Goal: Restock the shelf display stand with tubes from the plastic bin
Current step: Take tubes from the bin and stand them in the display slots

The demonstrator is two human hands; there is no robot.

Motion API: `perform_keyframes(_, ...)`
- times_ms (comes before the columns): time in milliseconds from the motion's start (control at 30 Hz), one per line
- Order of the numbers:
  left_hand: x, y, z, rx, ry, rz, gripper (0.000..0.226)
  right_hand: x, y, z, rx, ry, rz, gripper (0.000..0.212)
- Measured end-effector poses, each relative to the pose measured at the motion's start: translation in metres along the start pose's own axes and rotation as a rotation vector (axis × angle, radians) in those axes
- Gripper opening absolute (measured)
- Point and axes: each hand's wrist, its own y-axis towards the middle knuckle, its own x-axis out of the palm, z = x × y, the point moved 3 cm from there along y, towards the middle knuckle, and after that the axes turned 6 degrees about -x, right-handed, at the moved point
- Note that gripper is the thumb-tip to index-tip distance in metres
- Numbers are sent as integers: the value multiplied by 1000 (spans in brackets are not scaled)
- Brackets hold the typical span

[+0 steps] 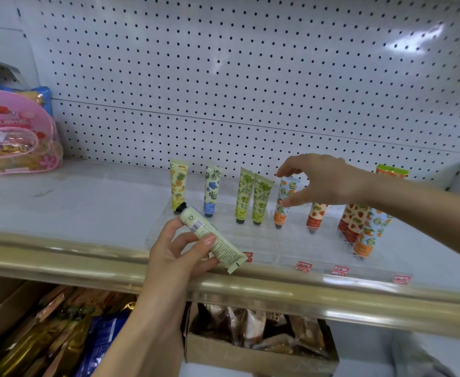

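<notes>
Head view: the shelf (60, 202) runs beyond both hands. The clear display stand (223, 227) sits just past the left hand (174, 248) and beneath the right hand (324, 180). The left hand grips a pale green tube (212, 238) round its middle, long axis slanted, cap pointing away toward the stand. The right hand, half spread, appears to pinch the upright orange-print tube (285, 189) between forefinger and thumb. Judgement: the left hand is nearer the vacant slots, and its tube needs turning cap-down.
</notes>
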Motion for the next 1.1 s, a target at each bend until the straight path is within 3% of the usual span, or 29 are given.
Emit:
perform_keyframes(233, 0, 0, 5, 11, -43, 13, 53, -1, -13, -13, -104, 173, 11, 49)
perform_keyframes(367, 5, -2, 5, 12, -123, -15, 46, 6, -19, -29, -144, 418, -95, 38)
perform_keyframes(500, 7, -3, 6, -15, -234, -31, 46, 17, -20, -48, -168, 510, -155, 33)
perform_keyframes(733, 8, -6, 11, -15, -335, -84, 42, 32, -17, -68, -98, 604, -237, 40)
perform_keyframes(933, 0, -6, 11, -18, -214, -31, 40, 38, -18, -74, 9, 761, -300, 33)
perform_keyframes(1033, -6, -4, 11, -4, -125, -12, 40, 32, -18, -71, 35, 818, -230, 35)
perform_keyframes(1100, -9, -3, 10, 3, -108, 6, 38, 26, -17, -68, 40, 860, -160, 21)
